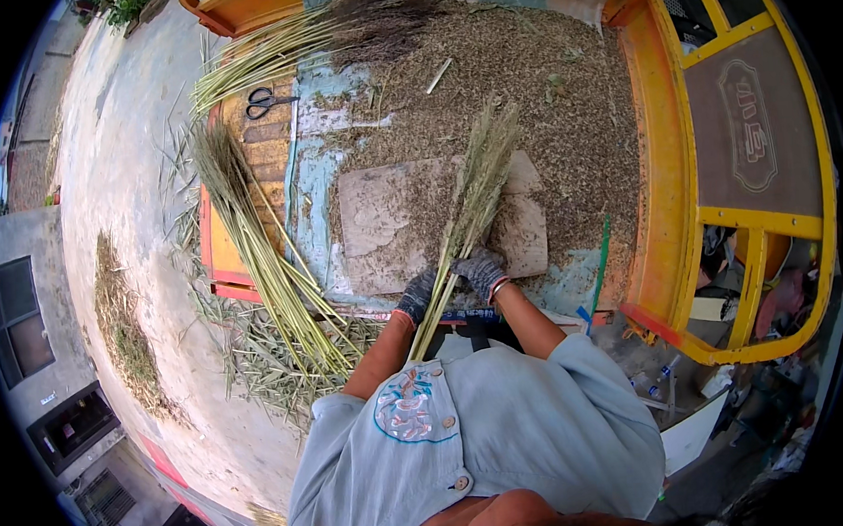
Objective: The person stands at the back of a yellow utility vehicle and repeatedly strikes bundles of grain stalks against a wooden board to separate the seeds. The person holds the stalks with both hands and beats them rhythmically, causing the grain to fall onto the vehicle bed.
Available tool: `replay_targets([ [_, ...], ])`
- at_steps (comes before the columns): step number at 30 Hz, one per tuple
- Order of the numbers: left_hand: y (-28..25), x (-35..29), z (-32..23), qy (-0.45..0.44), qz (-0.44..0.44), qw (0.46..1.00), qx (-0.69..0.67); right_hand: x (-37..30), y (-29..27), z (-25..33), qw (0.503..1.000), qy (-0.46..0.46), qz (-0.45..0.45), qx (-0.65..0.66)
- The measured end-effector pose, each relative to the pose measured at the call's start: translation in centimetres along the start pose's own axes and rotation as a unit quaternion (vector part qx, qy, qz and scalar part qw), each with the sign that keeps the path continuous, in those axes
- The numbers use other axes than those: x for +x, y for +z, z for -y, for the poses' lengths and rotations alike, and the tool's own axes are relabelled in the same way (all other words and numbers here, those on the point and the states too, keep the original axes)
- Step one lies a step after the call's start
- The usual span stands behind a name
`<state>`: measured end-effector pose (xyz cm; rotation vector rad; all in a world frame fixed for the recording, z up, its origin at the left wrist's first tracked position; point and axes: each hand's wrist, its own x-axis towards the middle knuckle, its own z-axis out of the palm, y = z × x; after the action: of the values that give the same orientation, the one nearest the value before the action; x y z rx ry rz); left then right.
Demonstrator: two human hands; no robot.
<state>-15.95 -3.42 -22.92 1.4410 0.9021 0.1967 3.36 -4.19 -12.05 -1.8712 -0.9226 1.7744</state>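
A bundle of green seed-headed stalks (pixel 481 171), like broomcorn, slants up and away in front of me. Its bushy heads lie over a worn flat board (pixel 387 232), and its bare stems reach back toward my shirt. My left hand (pixel 417 295), in a grey knitted glove, is closed round the stems low down. Slightly farther up, my right hand (pixel 481 272), gloved alike, is also closed on the bundle. The stems and gloves hide part of the fingers. Brown loose seeds (pixel 567 144) cover much of the bed around the board.
Another stalk bundle (pixel 261 242) lies at the left edge, above cut leaves (pixel 284 354). Black-handled scissors (pixel 262 103) rest near a far pile of dark-headed stalks (pixel 336 32). A yellow metal frame (pixel 664 205) stands along the right side, with clutter beyond it.
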Motion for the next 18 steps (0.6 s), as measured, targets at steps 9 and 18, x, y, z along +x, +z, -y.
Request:
replay_targets([
  [9, 1.0, 0.2, -3.0, -0.095, 0.017, 0.979, -0.182, 1.6, 1.1, -2.2, 0.937, 0.118, -0.021, 0.329],
  [18, 0.3, -3.7, -8.0, -0.167, 0.038, 0.979, -0.110, 5.1, 2.1, -8.0, 0.934, 0.095, 0.065, 0.339],
])
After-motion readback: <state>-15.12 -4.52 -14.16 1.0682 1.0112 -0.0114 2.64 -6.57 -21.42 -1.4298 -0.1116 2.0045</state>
